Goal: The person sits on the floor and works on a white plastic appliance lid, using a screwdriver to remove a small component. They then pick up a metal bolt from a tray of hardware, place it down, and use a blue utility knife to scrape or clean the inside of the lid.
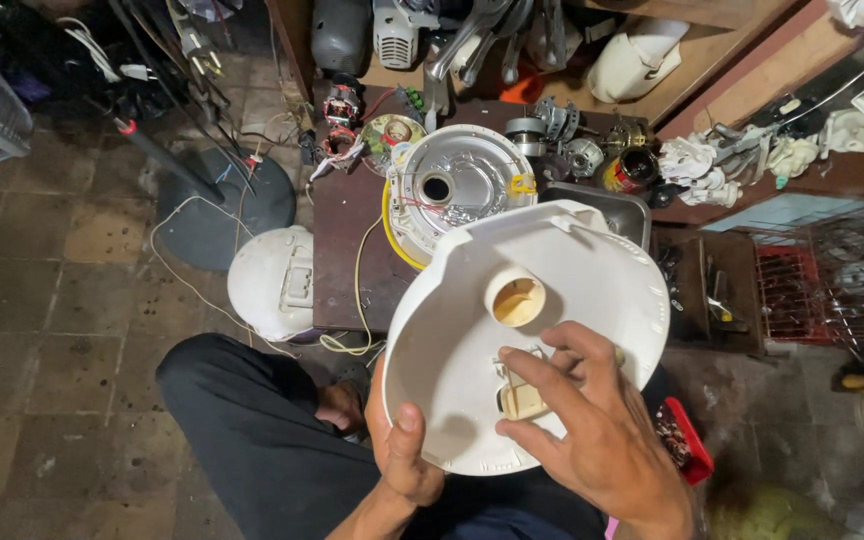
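Fingertips of the right hand point(592, 440) press on a small beige insert point(524, 398) set in the face of a round white plastic housing point(472, 330); the fingers are spread and bent over the part, not clenched. Left hand point(407, 455) grips the lower rim of the same housing, thumb lying flat on its face and the remaining fingers hidden behind it. Held this way, the housing is tilted toward the camera, above the person's lap, and a short cream-coloured tube point(517, 297) stands out near its centre. Dark trousers point(252, 430) cover the bent knee below and to the left. Beyond the housing, a low dark-brown table point(347, 250) carries a second round white shell with a yellow rim point(447, 190), open side up, with wires crossing its interior. Just left of the table, a white domed cover point(272, 283) rests on the tiled floor point(62, 300), near a round grey base point(227, 205). Small motors and metal parts point(562, 140) lie at the table's far edge. A red wire crate point(790, 292) stands well apart at right.
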